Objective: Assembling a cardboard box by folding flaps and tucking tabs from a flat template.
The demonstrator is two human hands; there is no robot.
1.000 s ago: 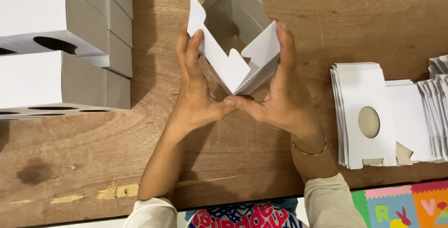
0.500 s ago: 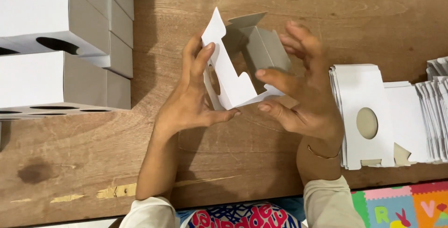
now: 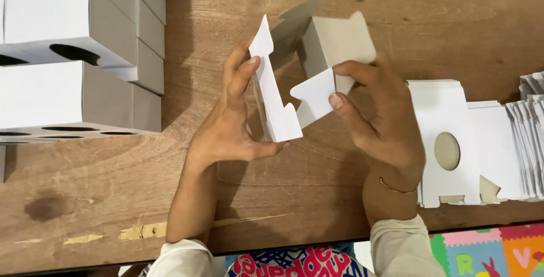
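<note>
A single head-worn camera looked almost straight down from above the wooden table [image 3: 317, 197], close enough that both forearms filled the middle of the picture. The person's sleeves sat at the near edge; the far table edge ran along the top. Stacked white boxes [image 3: 68, 56] were cut off at the left, flat carton blanks [image 3: 453, 141] at the right. No second view overlapped it.

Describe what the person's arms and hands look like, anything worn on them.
Both hands are bare, no gloves. The left hand has no jewellery visible. The right hand has a thin gold-coloured bangle at the wrist. Both forearms are uncovered, with light cream sleeves pushed up near the elbows.
</note>
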